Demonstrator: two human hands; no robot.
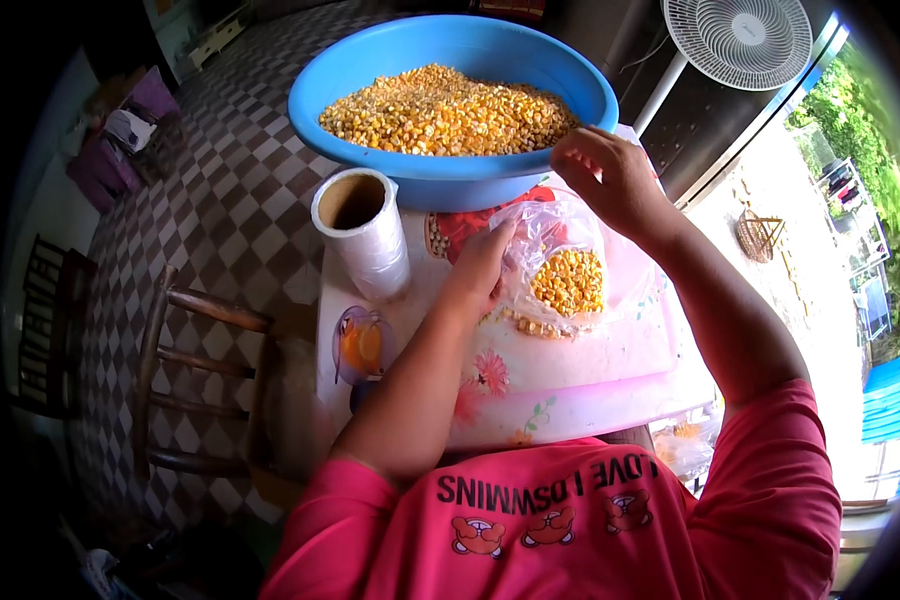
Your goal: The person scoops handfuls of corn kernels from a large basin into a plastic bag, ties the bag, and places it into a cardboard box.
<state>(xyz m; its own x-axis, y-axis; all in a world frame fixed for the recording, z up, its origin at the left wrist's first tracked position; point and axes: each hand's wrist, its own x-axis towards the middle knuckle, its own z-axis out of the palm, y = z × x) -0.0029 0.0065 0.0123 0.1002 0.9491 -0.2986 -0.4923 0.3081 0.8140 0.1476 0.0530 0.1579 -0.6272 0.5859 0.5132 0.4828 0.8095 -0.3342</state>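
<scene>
My left hand grips the side of a clear plastic bag on the table. Yellow corn kernels fill the lower part of the bag, and its mouth gapes towards the basin. My right hand is raised above the bag's right side, at the near right rim of a large blue plastic basin. Its fingers are curled, and whether they hold anything is hidden. A heap of loose corn kernels lies in the basin. Some kernels show under the bag's near edge.
A roll of plastic bags stands upright left of my left hand. The table has a flowered cover. A wooden chair is on the left, over a checkered floor. A white fan stands at the far right.
</scene>
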